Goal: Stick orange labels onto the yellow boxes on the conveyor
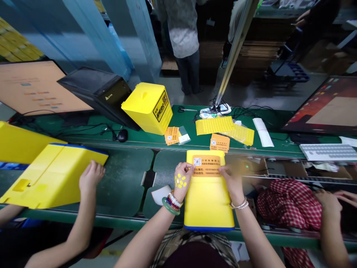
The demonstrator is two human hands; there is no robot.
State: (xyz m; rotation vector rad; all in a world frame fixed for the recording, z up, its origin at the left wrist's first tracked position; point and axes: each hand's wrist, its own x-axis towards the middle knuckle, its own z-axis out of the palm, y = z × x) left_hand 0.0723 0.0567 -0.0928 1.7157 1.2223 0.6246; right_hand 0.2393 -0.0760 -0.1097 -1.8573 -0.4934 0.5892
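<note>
A green conveyor bench [122, 175] crosses the frame, and three yellow plastic panels lie on it. Two are at the left edge, one of them under a co-worker's hand [90, 178]. The third yellow panel [208, 201] sits at lower centre, directly in front of the person, and it is the only one of the three showing a label: an orange label [206, 165] printed with a QR code already lies flat across its upper end. The rest of that panel's face is bare, and no other step on it can be seen.

The hands are apart but working together: the left hand [182, 180] and the right hand [232, 182] press fingertips on either side of the label, neither clamped on anything, the right one slightly blurred.

On the shelf beyond sit one yellow bin [146, 108], two yellow sticker sheets [214, 125], and two small stacks of orange labels [172, 135] — more remain to use. About eight yellow dot stickers [180, 181] cling to the back of the left hand.
</note>
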